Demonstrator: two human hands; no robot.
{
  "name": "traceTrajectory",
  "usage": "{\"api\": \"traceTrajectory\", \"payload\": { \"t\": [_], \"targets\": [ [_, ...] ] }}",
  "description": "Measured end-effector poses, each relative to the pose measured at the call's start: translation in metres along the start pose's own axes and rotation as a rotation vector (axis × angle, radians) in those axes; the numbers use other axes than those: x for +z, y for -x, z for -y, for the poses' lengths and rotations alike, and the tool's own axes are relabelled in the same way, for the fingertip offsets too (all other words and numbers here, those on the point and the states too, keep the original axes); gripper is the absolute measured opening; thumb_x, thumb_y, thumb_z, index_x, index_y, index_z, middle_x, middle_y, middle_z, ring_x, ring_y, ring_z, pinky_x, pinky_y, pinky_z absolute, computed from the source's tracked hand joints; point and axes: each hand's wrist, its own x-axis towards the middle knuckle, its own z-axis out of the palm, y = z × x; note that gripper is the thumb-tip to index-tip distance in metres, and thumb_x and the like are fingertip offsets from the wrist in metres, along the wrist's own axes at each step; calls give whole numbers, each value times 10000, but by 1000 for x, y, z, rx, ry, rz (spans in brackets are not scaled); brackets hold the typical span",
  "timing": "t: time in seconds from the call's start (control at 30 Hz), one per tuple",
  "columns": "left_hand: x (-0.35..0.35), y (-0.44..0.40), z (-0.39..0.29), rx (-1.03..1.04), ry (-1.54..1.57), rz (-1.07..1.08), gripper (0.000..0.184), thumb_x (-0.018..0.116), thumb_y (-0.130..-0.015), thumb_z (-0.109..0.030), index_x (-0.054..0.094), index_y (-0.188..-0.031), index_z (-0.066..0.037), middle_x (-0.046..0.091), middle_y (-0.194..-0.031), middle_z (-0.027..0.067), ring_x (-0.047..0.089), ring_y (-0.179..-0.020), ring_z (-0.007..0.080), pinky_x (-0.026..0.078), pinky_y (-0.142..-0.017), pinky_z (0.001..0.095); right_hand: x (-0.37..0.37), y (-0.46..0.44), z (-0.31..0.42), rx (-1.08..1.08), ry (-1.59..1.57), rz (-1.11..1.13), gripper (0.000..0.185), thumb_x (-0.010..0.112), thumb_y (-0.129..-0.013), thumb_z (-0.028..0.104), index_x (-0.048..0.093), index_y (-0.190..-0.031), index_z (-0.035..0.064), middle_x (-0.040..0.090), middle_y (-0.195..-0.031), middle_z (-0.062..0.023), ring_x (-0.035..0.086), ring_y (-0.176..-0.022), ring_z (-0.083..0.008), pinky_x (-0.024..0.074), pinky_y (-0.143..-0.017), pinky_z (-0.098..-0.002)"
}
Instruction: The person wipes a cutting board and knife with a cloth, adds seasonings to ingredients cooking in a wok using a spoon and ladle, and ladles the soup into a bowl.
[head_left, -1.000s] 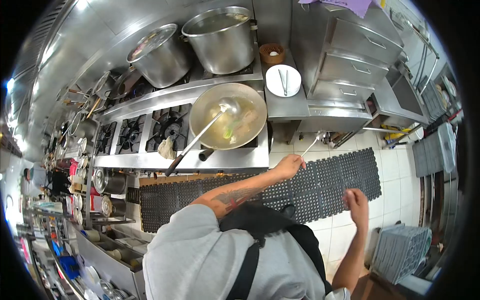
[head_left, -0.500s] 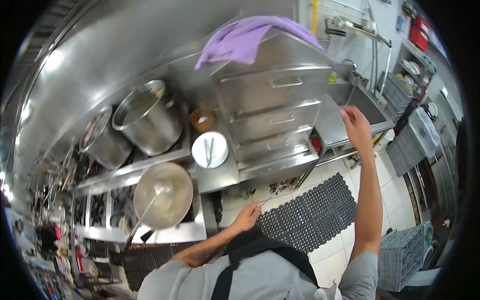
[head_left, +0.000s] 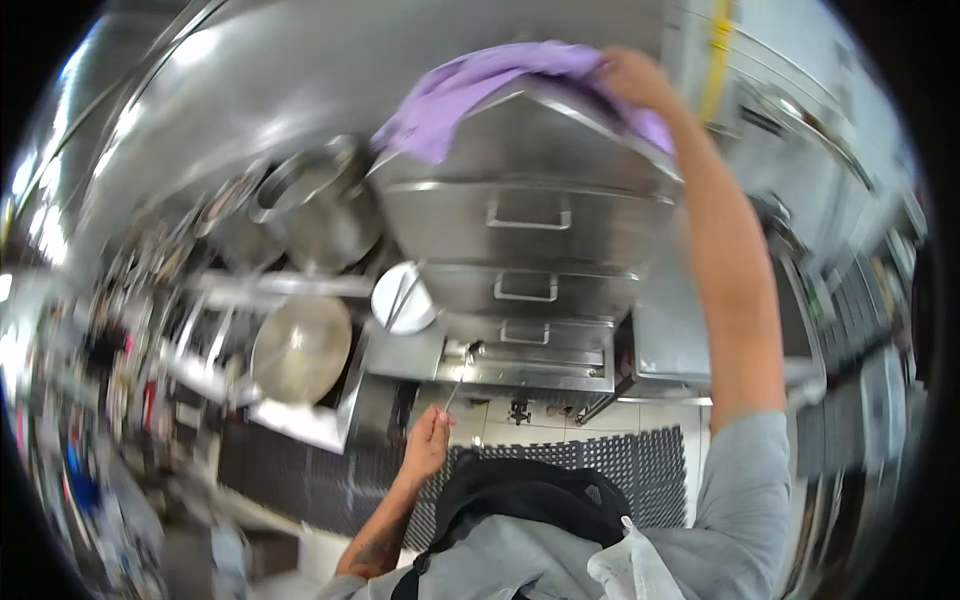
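My left hand [head_left: 427,441] is closed round the handle of a thin metal utensil [head_left: 459,382] that points up toward the steel counter. At the top of the view, my right hand [head_left: 632,78] grips the right part of a purple cloth [head_left: 490,72]. The cloth lies over the top of a steel drawer cabinet [head_left: 530,150]. Motion blurs my right fingers. Left of the cabinet stands a white plate [head_left: 403,298] with metal tongs lying on it.
A large wok [head_left: 301,350] sits on the stove [head_left: 300,425] at the left, with tall steel pots [head_left: 325,225] behind it. A steel sink counter [head_left: 672,330] is at the right. A black perforated mat [head_left: 640,475] covers part of the floor.
The view has turned toward the drawer cabinet. My right hand has risen from beside my body to the purple cloth and taken hold of it. My left hand still holds the utensil.
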Motion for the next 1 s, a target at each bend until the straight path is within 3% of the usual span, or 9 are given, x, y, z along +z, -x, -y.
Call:
{"api": "traceTrajectory", "payload": {
  "t": [0.1, 0.2, 0.4, 0.47, 0.5, 0.73, 0.8, 0.93, 1.0],
  "targets": [
    [32, 45, 3, 139, -179, -372, 269, 450, -1067, -239, 546, -887, -64, 392, -600, -38, 376, -530, 67, 318, -488, 269, -18, -7, -33, 35, -396, -423, 399, 555, -943, 255, 605, -1265, 24, 604, -1294, -195, 587, -1175, -357, 458, -1020, -443],
    [50, 93, 1, -18, 263, -454, 249, 403, -1086, -210, 535, -922, -78, 369, -632, -76, 338, -542, 33, 291, -482, 224, -93, 70, -24, 167, -1124, -593, 441, 554, -970, 223, 537, -1351, 2, 518, -1438, -161, 531, -1285, -329, 439, -1055, -459],
    [80, 157, -33, 69, 401, -573, 227, 389, -1096, -260, 494, -986, -92, 309, -613, -85, 266, -484, 26, 227, -440, 218, -82, 248, 74, 180, -1011, -1061, 449, 598, -969, 226, 529, -1359, 13, 567, -1362, -157, 578, -1206, -316, 461, -1009, -455],
    [89, 172, -47, 256, 504, -565, 219, 382, -1098, -255, 484, -1003, -87, 299, -624, -75, 257, -493, 35, 221, -452, 226, -55, 297, 124, 215, -780, -960, 454, 612, -969, 227, 526, -1362, 17, 583, -1337, -156, 593, -1179, -311, 468, -993, -454],
    [88, 179, -51, 303, 588, -568, 220, 384, -1096, -229, 485, -998, -60, 323, -619, -56, 262, -482, 50, 250, -442, 235, -41, 307, 156, 310, -1622, -856, 427, 604, -978, 211, 538, -1351, 14, 581, -1337, -136, 588, -1182, -298, 473, -975, -454],
    [102, 223, -89, 154, 704, -670, 211, 381, -1096, -266, 491, -989, -121, 290, -597, -62, 258, -466, 50, 232, -443, 236, 55, 462, 395, 350, -1012, 850, 321, 603, -978, 264, 661, -1098, -28, 688, -1023, -123, 655, -896, -221, 514, -833, -354],
    [99, 232, -65, 156, 777, -704, 207, 393, -1093, -270, 485, -960, -141, 279, -580, -64, 249, -444, 50, 223, -429, 236, 75, 477, 458, 408, -1684, 694, 304, 631, -953, 153, 611, -1163, -65, 678, -1062, -126, 666, -875, -230, 534, -777, -343],
    [99, 275, -46, 116, 759, -717, 210, 403, -1091, -267, 475, -943, -138, 265, -569, -67, 230, -428, 48, 212, -420, 237, 79, 454, 502, 884, -2130, 860, 281, 604, -921, 21, 610, -1200, -19, 669, -1092, -111, 675, -916, -234, 557, -808, -377],
    [82, 282, -52, 137, 813, -715, 212, 411, -1089, -262, 469, -931, -133, 260, -564, -67, 213, -418, 49, 198, -407, 244, 87, 459, 528, 824, -2192, 656, 245, 646, -900, 93, 656, -1118, -16, 714, -1018, -151, 707, -889, -295, 555, -783, -397]
  ]
}}
